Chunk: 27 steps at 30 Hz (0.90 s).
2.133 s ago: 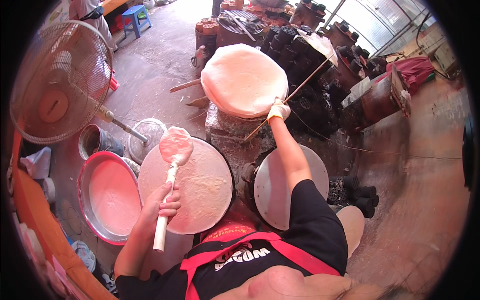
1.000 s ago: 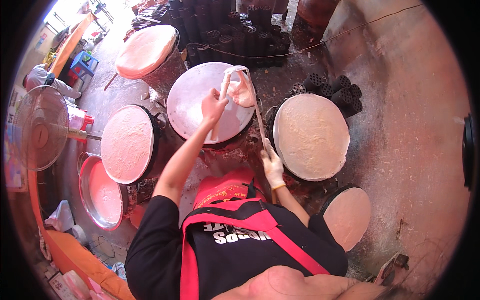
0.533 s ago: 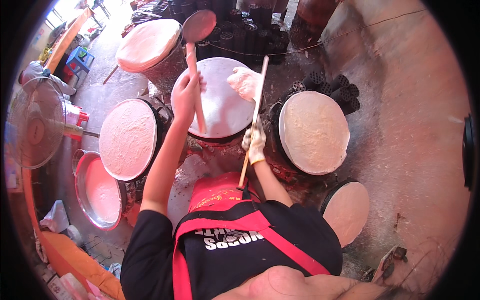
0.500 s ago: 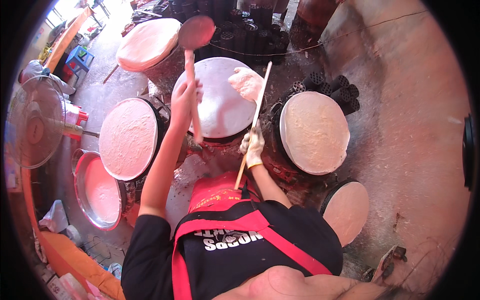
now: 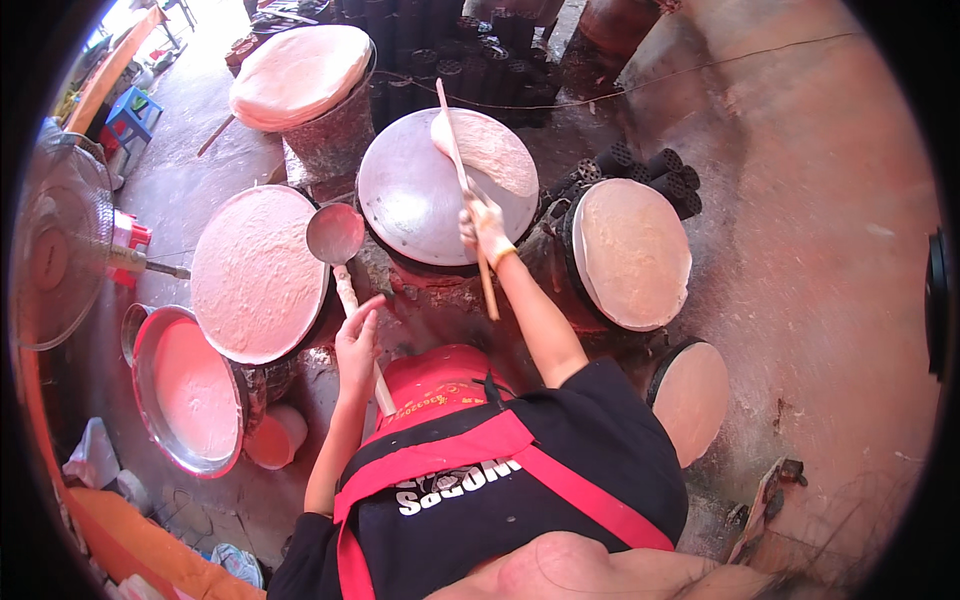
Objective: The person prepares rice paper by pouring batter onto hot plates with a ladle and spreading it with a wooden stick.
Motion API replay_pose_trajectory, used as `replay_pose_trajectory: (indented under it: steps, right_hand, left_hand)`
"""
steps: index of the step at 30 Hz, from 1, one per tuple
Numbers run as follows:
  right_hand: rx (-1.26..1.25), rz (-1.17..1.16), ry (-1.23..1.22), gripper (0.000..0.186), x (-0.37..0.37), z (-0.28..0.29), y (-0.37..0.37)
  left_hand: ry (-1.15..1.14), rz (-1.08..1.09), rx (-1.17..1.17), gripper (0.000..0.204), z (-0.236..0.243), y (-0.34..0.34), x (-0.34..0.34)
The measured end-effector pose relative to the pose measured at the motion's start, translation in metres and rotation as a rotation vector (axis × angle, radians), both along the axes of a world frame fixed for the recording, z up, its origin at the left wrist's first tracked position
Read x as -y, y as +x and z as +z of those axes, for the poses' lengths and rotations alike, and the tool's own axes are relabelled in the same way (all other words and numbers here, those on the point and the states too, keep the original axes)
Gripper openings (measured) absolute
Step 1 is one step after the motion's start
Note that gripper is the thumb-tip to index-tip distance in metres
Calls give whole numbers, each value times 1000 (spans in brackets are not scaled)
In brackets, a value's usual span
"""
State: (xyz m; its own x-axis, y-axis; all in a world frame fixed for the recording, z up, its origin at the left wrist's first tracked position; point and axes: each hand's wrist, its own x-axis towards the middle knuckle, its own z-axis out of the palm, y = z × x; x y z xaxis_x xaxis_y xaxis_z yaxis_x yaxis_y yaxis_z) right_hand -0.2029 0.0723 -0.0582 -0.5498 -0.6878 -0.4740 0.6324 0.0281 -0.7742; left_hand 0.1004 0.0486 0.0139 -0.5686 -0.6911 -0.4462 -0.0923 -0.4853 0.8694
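floor [image 5: 790,250]: reddish, scuffed | stool [image 5: 131,106]: blue, upper left | glare [image 5: 210,25]: beside stool

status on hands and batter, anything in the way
Left hand holding ladle. Gloved right hand gripping stick. Batter covers part of middle griddle. Stick crosses batter's left end.

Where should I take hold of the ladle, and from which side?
Take the ladle around mid-length of its long pale handle, probably best from the person's side, where the left hand is: the handle slants back toward the person, with the wide round bowl at the far end.
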Motion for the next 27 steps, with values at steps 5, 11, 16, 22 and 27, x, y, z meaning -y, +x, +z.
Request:
replay_pose_trajectory:
  steps: [5, 11, 16, 22, 27]
  right_hand:
    - [-47, -478, 148, 34, -74, -25, 41]
    - [-20, -169, 136, 39, -29, -1, 44]
    - [-14, 215, 157, 38, -38, 27, 15]
    - [-54, -115, 261, 39, -81, -11, -46]
    - [-185, 346, 231, 36, -55, 4, -60]
  left_hand:
    - [42, 57, -30, 13, 0, 23, -1]
    - [-26, 106, -2, 8, -14, 30, -12]
    - [33, 257, -25, 14, -29, 23, -30]
    - [33, 593, 16, 53, -10, -8, -57]
    - [319, 657, -178, 33, -25, -17, -80]
